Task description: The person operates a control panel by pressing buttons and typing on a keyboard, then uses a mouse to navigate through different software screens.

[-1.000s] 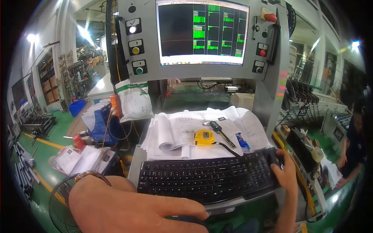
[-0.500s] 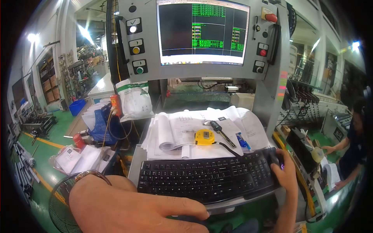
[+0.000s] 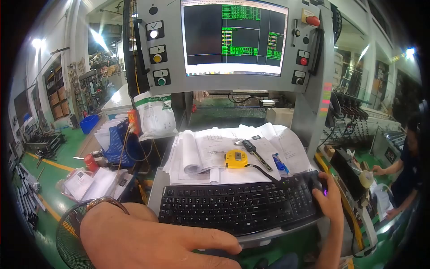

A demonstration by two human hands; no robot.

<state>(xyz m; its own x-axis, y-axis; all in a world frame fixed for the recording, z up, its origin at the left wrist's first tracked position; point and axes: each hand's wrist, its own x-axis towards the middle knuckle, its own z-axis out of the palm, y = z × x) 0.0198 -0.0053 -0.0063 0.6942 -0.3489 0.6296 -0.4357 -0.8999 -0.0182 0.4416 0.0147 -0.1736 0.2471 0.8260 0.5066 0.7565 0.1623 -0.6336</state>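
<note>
My right hand point(image 3: 329, 195) is wrapped over a dark computer mouse point(image 3: 316, 181) at the right end of a black keyboard point(image 3: 233, 208). In the lower left foreground, my left hand point(image 3: 165, 242) reaches across in front of the keyboard, its fingers stretched out and holding nothing. Its lower part is cut off by the frame. Behind the keyboard lie printed drawing sheets point(image 3: 210, 148), partly rolled. On them rest a yellow tape measure point(image 3: 235, 159), a digital caliper point(image 3: 257, 154) and a blue pen point(image 3: 281, 164). A monitor point(image 3: 206, 45) above shows green line drawings.
Push buttons flank the screen, with a red emergency stop point(image 3: 312, 20) at upper right. A white bag point(image 3: 154, 116) hangs at left above a blue basket point(image 3: 118, 148). A wire mesh bin point(image 3: 71, 237) stands lower left. A co-worker point(image 3: 405, 166) is at the far right.
Both my hands keep their places. At the far right, the co-worker's arms and the white sheet beside them have shifted slightly.
</note>
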